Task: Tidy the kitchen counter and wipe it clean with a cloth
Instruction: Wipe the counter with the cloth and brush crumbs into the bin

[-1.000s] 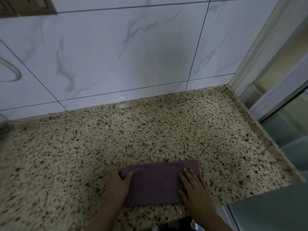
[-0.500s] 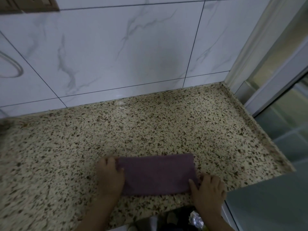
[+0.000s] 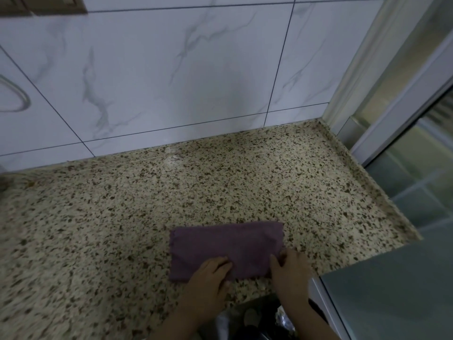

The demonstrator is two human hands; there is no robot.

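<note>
Cloth (image 3: 226, 249) flat on counter (image 3: 98, 229), both hands gripping near edge (folded)

One head-worn camera looks steeply down from close above the near counter (image 3: 122, 217) edge, facing the far tiled wall (image 3: 147, 69).

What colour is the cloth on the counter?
The cloth is a dull purple, plain with no pattern; the head view, the only one, shows it.

Dim, soft focus, wide-angle edge distortion
</note>
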